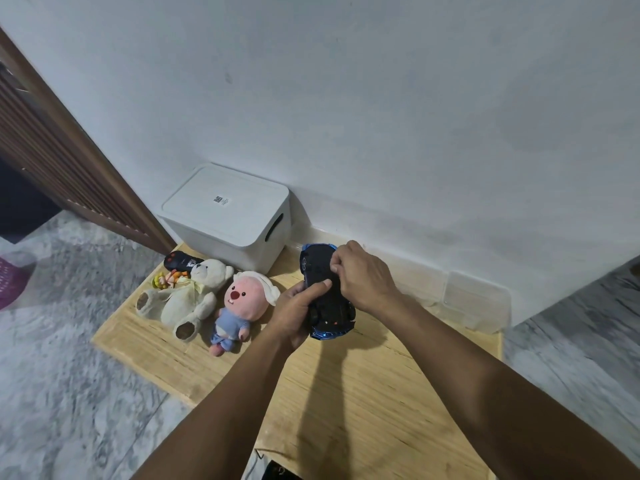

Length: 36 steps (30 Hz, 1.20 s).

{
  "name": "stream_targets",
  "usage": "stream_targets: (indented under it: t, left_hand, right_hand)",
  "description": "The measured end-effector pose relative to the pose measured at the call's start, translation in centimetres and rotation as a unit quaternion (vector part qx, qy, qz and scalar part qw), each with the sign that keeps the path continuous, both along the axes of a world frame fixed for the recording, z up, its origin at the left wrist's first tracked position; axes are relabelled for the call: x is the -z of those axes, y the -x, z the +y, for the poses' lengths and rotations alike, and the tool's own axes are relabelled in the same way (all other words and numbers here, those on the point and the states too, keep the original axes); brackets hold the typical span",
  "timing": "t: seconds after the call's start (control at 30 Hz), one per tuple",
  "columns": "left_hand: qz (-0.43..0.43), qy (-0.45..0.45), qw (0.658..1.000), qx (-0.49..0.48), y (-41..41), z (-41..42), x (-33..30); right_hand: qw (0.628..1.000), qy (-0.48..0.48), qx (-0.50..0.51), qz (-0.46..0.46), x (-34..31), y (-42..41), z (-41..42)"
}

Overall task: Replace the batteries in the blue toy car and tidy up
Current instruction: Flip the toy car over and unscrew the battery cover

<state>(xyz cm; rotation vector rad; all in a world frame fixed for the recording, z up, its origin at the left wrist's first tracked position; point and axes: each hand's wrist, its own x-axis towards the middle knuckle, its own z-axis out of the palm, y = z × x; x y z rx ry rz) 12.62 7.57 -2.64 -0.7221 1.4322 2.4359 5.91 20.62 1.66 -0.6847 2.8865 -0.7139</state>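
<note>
The blue toy car [323, 292] was held upside down above the wooden surface [363, 393], its dark underside facing up. The left hand [294, 315] gripped its side, thumb curled over the chassis. The right hand [363, 275] had its fingers [337, 266] bent onto the underside, perhaps pinching a cover; the blur hid it. A white box [228, 216], teddy bear [194, 292] and pink doll [239, 306] sat to the left.
</note>
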Motion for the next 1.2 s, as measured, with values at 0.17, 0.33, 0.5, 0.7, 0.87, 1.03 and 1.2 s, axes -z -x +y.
stream_targets:
  t: [0.17, 0.33, 0.5, 0.7, 0.87, 1.03, 1.2]
  left_hand:
    - [-0.031, -0.001, 0.999, -0.044, -0.1, -1.1, 0.4]
    - [-0.05, 0.002, 0.997, -0.055, -0.5, -2.5, 1.3]
    - [-0.064, 0.001, 0.997, -0.043, -1.0, -3.0, 1.7]
    - [-0.077, 0.009, 0.996, -0.044, -1.6, -3.2, 2.4]
    - [-0.082, -0.004, 0.996, -0.047, -1.8, -3.2, 2.8]
    - [-0.079, -0.004, 0.996, -0.045, -1.7, -3.0, 3.0]
    - [-0.08, -0.003, 0.996, -0.05, -1.5, -2.8, 3.1]
  right_hand:
    - [0.997, 0.04, 0.055, -0.036, 1.8, 0.0, 1.1]
    - [0.986, -0.133, -0.006, -0.101, 6.0, -2.3, 2.5]
    - [0.975, -0.19, -0.037, -0.105, 9.6, -4.2, 2.8]
    - [0.977, -0.195, -0.03, -0.075, 11.1, -4.9, 3.1]
    - [0.98, -0.191, -0.045, -0.012, 11.1, -4.9, 3.8]
    - [0.982, -0.175, -0.059, 0.024, 11.7, -5.0, 4.4]
    - [0.986, -0.154, -0.054, 0.027, 12.4, -4.9, 5.0]
